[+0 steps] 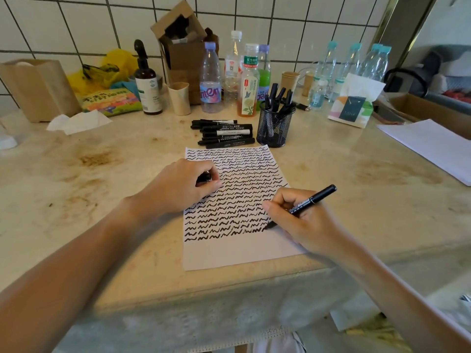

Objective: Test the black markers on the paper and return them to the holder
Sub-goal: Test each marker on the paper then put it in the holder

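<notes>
counter (331, 159): big beige stone slab, glossy, blotched with brownish stains, rounded near edge.
paper (237, 253): plain white sheet, nearly filled with rows of black squiggles, only a bare strip left at the near end, so I'd say testing is well along.
holder (274, 128): black wire-mesh cup just past the paper's far right corner, a handful of markers standing in it already.
loose markers (224, 135): pile of black plastic barrels left of the holder, probably still to test.
right hand (303, 222): gripping a marker (309, 200), tip on the bottom row.
left hand (178, 187): curled round something small and black, likely the cap, hard to tell.
</notes>
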